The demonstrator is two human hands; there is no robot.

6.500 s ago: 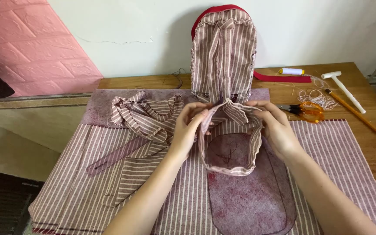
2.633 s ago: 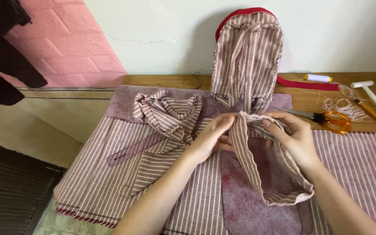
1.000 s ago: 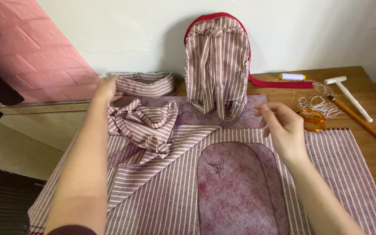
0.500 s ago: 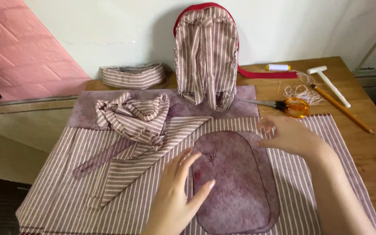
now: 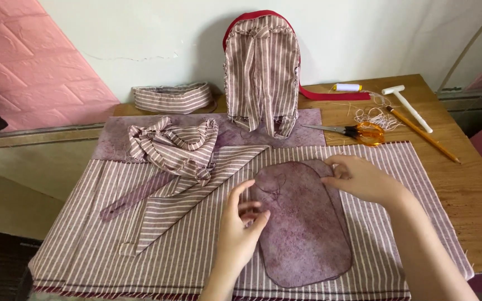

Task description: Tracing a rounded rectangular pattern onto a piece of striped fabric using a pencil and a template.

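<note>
The wooden table [image 5: 464, 184] carries a wide sheet of striped fabric [image 5: 157, 262], red-brown and white, spread flat and reaching its front edge. On that sheet, right of centre, lies the mottled purple panel [image 5: 302, 228], a rounded oblong with a stitched outline, its upper end under the person's hands. Behind it, against the wall, stands a striped backpack [image 5: 261, 67] with a red rim, and to its left a curved striped band [image 5: 172, 97] rests on the table's back edge. A bunched striped piece [image 5: 171, 145] sits left of the panel, over a folded triangle of the same cloth.

The right hand [image 5: 358, 178] presses the panel's upper right corner, fingers bent down on the edge, not clamped around anything. The left hand [image 5: 240, 231] lies at the panel's left edge with its fingers loosely spread, tips touching the purple cloth; it holds nothing that I can see.

Smaller things sit at the far right: orange-handled scissors [image 5: 358, 132], a tangle of thread [image 5: 377, 114], a pencil [image 5: 422, 135], a white mallet [image 5: 407, 100] and 1 spool [image 5: 347, 87].

To my eye, the panel is being smoothed and squared on the stripes. Doing that well means keeping 1 hand anchoring the corner while the other sweeps outward, so no ripple stays under the edge.
</note>
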